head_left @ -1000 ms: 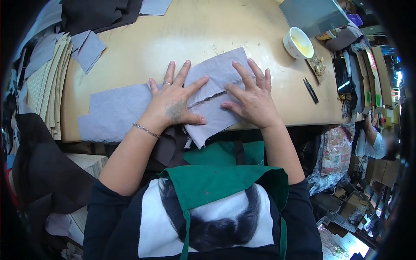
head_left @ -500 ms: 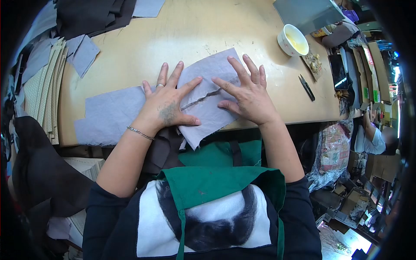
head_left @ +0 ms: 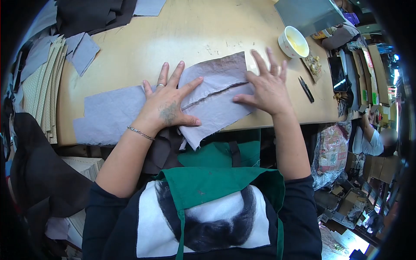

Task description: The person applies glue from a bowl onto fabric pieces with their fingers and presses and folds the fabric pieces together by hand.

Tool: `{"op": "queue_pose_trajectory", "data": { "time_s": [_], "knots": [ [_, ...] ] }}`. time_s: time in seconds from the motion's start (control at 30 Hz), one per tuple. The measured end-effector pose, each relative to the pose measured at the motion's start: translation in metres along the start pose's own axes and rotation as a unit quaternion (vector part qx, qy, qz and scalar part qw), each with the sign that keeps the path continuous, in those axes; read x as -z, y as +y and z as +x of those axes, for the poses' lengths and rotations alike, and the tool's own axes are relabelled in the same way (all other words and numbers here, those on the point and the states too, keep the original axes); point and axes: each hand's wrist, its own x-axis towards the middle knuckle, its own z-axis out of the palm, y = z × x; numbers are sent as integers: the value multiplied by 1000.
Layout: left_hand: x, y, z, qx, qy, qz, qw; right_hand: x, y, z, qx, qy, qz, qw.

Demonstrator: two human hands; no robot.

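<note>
A greyish-lilac fabric piece (head_left: 221,110) lies on the table under my hands, with a dark slit or seam running slantwise across its middle. Its far edge shows a brownish strip, and its near edge is frayed. My left hand (head_left: 167,104) rests spread on the fabric's left part, a ring and a bracelet on it. At the right edge, my right hand (head_left: 271,89) has its fingers apart, thumb and forefinger touching or just over the cloth. Another lilac fabric piece (head_left: 110,115) lies flat to the left, partly under my left forearm.
A white bowl (head_left: 281,42) with yellow contents stands at the back right, near a grey metal box (head_left: 307,17). Thread snips (head_left: 306,89) lie to the right. Stacked patterned sheets (head_left: 43,93) and dark material (head_left: 93,15) are at the left. A person (head_left: 372,138) is at far right.
My right hand has slid right and slightly away from me across the fabric. The brownish far strip and more of the slit now show. My left hand has stayed in place.
</note>
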Motion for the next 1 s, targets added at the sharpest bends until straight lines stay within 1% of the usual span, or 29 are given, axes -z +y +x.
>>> {"op": "queue_pose_trajectory", "data": {
  "time_s": [0.03, 0.13, 0.17, 0.27, 0.3, 0.4, 0.47, 0.6, 0.67, 0.7, 0.77, 0.8, 0.87, 0.97, 1.0],
  "knots": [
    [0, 0, 0, -1, 2, 1, 1000, 3, 6, -2, -16, 1, -21, 1000],
    [-1, -1, -1, -2, 6, -7, 1000, 11, 13, -11, -63, 60, -46, 995],
    [-2, -2, -1, -7, 13, -9, 1000, 12, 6, -12, -38, 100, -3, 994],
    [-7, -5, -2, -18, 31, -10, 999, 0, -37, -7, 82, 94, 148, 981],
    [-8, -6, -1, -22, 37, -13, 999, -6, -56, -5, 100, 77, 189, 974],
    [-9, -6, -1, -22, 30, -15, 999, -19, -89, -2, 122, 48, 239, 962],
    [-6, -5, 1, -12, 9, -5, 1000, -25, -89, -5, 135, 52, 245, 959],
    [-7, -7, 0, -26, 32, -51, 998, -28, -80, -15, 131, 85, 207, 966],
    [-6, -11, 1, -24, 42, -93, 995, -30, -72, -24, 77, 116, 191, 972],
    [-4, -14, 1, -32, 51, -140, 988, -32, -67, -28, 52, 132, 183, 973],
    [3, -26, -4, -44, 72, -232, 969, -40, -51, -33, -54, 194, 171, 965],
    [6, -31, -10, -59, 100, -221, 968, -42, -43, -35, -109, 224, 165, 954],
    [9, -35, -31, -93, 148, -199, 964, -46, -23, -38, -128, 190, 211, 950],
    [11, -28, -63, -83, 67, -140, 984, -48, -20, -36, -160, 133, 286, 935],
    [12, -23, -72, -47, 48, -103, 992, -46, -21, -32, -165, 113, 312, 929]
  ]
}}
